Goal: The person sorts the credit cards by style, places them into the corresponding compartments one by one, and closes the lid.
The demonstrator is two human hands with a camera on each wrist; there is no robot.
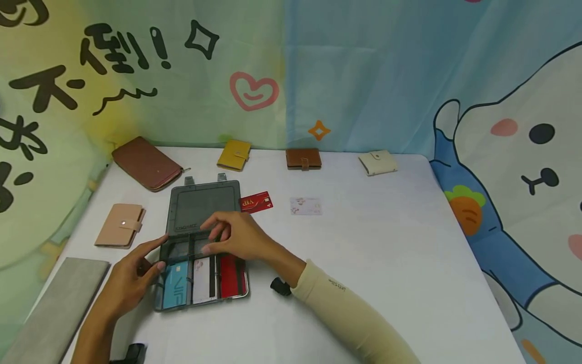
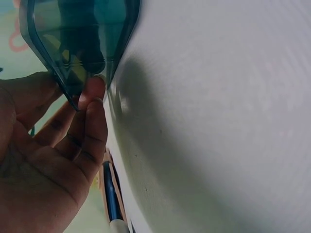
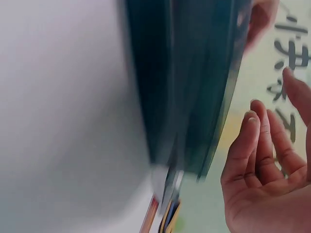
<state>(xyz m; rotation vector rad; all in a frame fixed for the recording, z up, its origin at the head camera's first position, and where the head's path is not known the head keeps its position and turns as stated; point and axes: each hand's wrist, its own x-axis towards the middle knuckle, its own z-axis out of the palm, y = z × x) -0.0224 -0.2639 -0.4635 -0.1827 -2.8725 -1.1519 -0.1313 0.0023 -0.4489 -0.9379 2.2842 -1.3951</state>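
Observation:
A translucent grey plastic storage case [image 1: 204,206] lies on the table with its lid folded back. In its front compartments are a blue card [image 1: 175,284], a white card with a black stripe [image 1: 201,279] and a red card [image 1: 229,275]. My left hand [image 1: 125,283] grips the case's left side; in the left wrist view its fingers and thumb pinch a corner of the case [image 2: 73,39]. Over the rear compartments hovers my right hand [image 1: 238,235], fingers loosely bent. The right wrist view shows that hand [image 3: 267,165] with thumb and fingers apart, holding nothing.
A red VIP card [image 1: 256,202] and a pale card [image 1: 306,206] lie right of the lid. Behind are brown [image 1: 147,163], yellow [image 1: 234,154], tan [image 1: 303,158] and cream [image 1: 378,162] wallets. A beige wallet [image 1: 117,225] and a grey board [image 1: 59,308] lie leftward.

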